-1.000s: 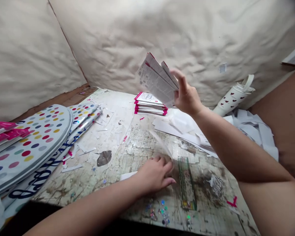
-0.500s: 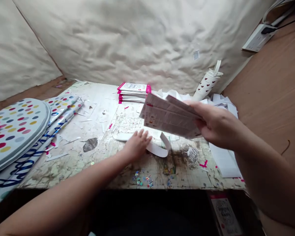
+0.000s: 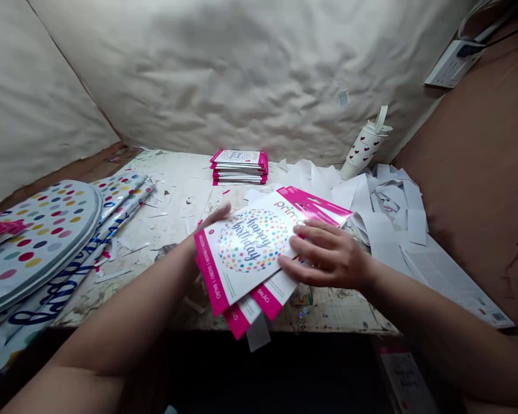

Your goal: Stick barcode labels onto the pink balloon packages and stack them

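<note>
A fanned bundle of pink-and-white "happy birthday" packets [image 3: 252, 253] is held between my two hands over the front of the worktable, printed fronts up. My left hand [image 3: 216, 217] supports the bundle's left side from behind, mostly hidden by it; a few fingertips show past the upper left edge. Across the right part of the top packet lie the fingers of my right hand [image 3: 328, 253], which grips the bundle. A short white strip [image 3: 258, 334] hangs below the lowest packets, over the table's front edge.
A neat stack of similar packets [image 3: 240, 168] stands at the back. Dotted round foil pieces [image 3: 38, 236] lie at left. White paper strips [image 3: 384, 213], a heart-patterned tumbler [image 3: 365, 149] and a printed sheet [image 3: 457, 282] are at right. A socket strip [image 3: 453, 63] hangs on the right wall.
My right hand has brought the packets left and down, and they have turned from backs to printed fronts. My left hand has moved from the white strip on the table to behind the bundle.
</note>
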Tool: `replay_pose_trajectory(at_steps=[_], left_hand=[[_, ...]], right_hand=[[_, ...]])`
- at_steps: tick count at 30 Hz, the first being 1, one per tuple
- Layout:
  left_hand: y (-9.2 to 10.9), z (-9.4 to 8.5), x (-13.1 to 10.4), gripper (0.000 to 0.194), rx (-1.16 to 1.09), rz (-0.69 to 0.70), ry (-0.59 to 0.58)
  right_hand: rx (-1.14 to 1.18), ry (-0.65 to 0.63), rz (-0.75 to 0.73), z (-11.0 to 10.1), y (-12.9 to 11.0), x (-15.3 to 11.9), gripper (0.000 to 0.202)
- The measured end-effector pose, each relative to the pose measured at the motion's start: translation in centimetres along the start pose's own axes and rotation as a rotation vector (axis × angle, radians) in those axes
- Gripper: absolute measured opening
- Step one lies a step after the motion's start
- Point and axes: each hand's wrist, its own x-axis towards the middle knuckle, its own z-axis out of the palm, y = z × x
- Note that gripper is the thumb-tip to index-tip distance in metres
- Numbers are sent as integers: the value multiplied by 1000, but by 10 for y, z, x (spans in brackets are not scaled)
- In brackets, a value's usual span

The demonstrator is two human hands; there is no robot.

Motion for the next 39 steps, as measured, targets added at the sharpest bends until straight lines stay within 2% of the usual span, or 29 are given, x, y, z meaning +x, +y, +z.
replay_pose_trajectory(at_steps=[2, 3, 5, 7, 9, 11, 13, 15, 18, 21, 23, 27, 29, 32, 34, 36, 37, 39], left_hand=[[1, -2, -5, 59, -260, -74, 1], [3, -1, -5, 59, -357, -86, 36], [7, 2, -2, 57, -433, -11, 167], [12, 9, 2, 50, -439, 116, 284], [14, 20, 5, 43, -394, 199, 312], [14, 32, 4, 37, -323, 234, 298], [12, 43, 2, 38, -266, 259, 318], [9, 54, -1, 45, -225, 293, 387], [6, 63, -3, 56, -174, 323, 500], [3, 65, -1, 67, -209, 298, 531], [0, 66, 1, 60, -245, 267, 506], [-3, 68, 7, 32, -288, 178, 442], [-2, 58, 8, 32, -259, 149, 391], [3, 17, 8, 43, -37, 129, 178], [6, -21, 8, 47, 267, 94, 33], [6, -50, 11, 32, 646, 15, -92], [6, -59, 14, 27, 801, -22, -171], [4, -60, 22, 29, 1015, -75, -337]], right_hand=[[121, 6, 143, 11, 4, -6, 37], [165, 72, 249, 16, 8, -10, 38], [267, 327, 524, 25, 16, -15, 39], [514, 567, 784, 32, 22, -17, 41], [888, 631, 937, 38, 23, -14, 48], [1172, 584, 995, 44, 17, -10, 47], [1271, 580, 1038, 51, 8, -7, 41], [1259, 621, 1048, 59, -1, -6, 42], [1171, 649, 1013, 68, -10, -7, 55], [1168, 608, 984, 73, -16, -8, 59], [1174, 581, 995, 74, -18, -6, 52], [1181, 506, 1065, 76, -20, -6, 38], [1197, 448, 1052, 76, -18, -11, 34], [1168, 499, 1096, 75, -12, -27, 24], [1147, 623, 1164, 71, -6, -40, 21], [1129, 797, 1207, 66, 1, -50, 25], [1126, 878, 1215, 63, 4, -53, 29], [1143, 1002, 1226, 57, 8, -56, 36]])
